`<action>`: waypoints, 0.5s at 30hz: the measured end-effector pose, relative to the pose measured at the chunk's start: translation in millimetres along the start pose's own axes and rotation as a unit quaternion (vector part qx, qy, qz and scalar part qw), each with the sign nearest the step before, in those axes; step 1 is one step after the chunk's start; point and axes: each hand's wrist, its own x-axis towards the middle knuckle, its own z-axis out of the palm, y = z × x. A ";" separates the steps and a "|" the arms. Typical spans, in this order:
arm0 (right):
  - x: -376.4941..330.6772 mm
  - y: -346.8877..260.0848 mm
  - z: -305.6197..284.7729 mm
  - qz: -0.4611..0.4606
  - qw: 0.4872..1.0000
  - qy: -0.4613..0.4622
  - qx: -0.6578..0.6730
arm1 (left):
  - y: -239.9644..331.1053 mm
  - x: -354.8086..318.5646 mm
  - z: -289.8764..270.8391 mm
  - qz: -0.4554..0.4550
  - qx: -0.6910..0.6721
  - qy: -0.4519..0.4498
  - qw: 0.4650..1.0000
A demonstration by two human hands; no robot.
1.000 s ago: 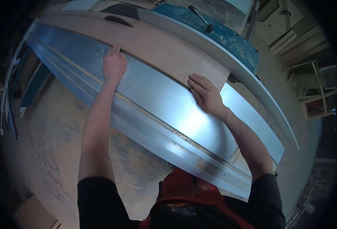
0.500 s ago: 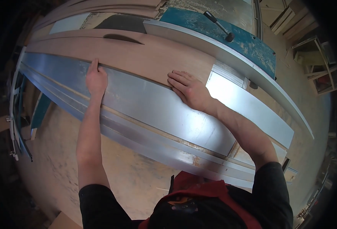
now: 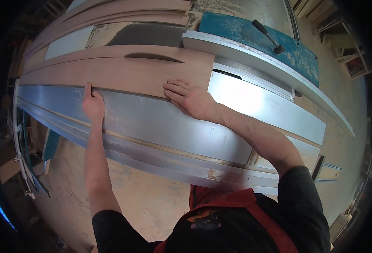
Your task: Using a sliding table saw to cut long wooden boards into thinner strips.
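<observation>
Wooden board (image 3: 97,71), pinkish-brown, lies flat on the metal bench (image 3: 165,122). Its left end is near the bench's left edge; its squared right end stops partway along, beside a bright, glaring stretch of metal. The board's near edge sits well in from the bench's near edge, bare metal between. Dark leaf-shaped gap (image 3: 154,56) toward the board's far side, right of its middle.

Left hand (image 3: 94,106): at the board's near edge, left of the right hand. Index finger straight, its tip at that edge; thumb beside it, a little apart. Other fingers folded, mostly hidden; cannot tell whether they grip.

Right hand (image 3: 191,98): palm down across the same near edge, close to the board's right end. Fingers straight, nearly together, laid flat on the wood, not clamped.

Beyond the board's right end, a long pale rail (image 3: 253,52) slants toward the bench's right side. Past it, a dusty teal panel (image 3: 236,31) carries a black-handled lever (image 3: 267,34). Curved wooden strips (image 3: 127,12) lie past the bench's far left.
</observation>
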 end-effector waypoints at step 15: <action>114.5 -5.7 64.7 0.055 0.998 -0.007 0.024 | -80.1 113.5 -0.4 0.140 0.118 -0.039 0.982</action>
